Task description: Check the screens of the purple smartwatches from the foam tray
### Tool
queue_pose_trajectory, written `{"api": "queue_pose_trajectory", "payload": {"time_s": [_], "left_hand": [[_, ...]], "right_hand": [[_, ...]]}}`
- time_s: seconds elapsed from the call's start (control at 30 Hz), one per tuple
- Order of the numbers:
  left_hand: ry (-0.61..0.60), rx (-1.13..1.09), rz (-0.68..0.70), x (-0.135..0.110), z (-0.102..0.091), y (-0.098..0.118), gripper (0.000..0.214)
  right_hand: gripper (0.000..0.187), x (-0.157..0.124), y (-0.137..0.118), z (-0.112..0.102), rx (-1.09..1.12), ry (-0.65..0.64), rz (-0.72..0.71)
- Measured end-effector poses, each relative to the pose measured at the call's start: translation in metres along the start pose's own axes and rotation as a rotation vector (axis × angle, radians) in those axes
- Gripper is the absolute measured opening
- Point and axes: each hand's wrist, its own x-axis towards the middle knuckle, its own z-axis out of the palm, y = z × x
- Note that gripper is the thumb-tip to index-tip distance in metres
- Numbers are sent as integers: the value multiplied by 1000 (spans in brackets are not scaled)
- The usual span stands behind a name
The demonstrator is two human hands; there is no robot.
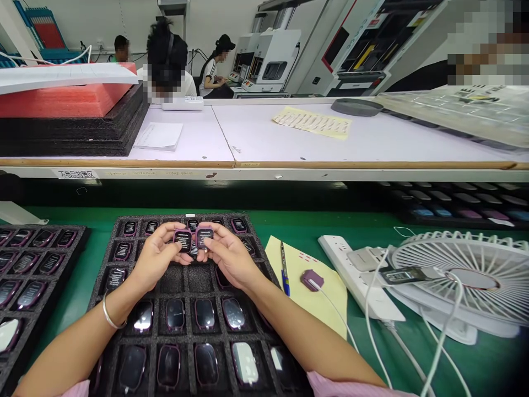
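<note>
My left hand grips a small square smartwatch body with white text on its dark screen. In my right hand is a second smartwatch body, held beside the first, also with text lit. Both hands are over a black foam tray whose compartments hold purple-rimmed watch bodies. Screens in the far rows show text, while nearer ones such as this watch are dark. Two bare compartments lie just below my hands.
Another foam tray with watches is at left. To the right are yellow paper, a pen, a cabled purple device, a power strip and a white fan. A shelf crosses ahead; people sit beyond it.
</note>
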Motion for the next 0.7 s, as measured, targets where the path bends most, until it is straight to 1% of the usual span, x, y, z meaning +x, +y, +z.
{"api": "queue_pose_trajectory", "payload": {"time_s": [0.2, 0.7], "left_hand": [[-14, 29, 19, 1, 1, 0, 39], [-19, 61, 61, 2, 0, -5, 34]], "right_hand": [[40, -2, -2, 1, -34, 5, -16], [39, -3, -4, 4, -51, -4, -2]]}}
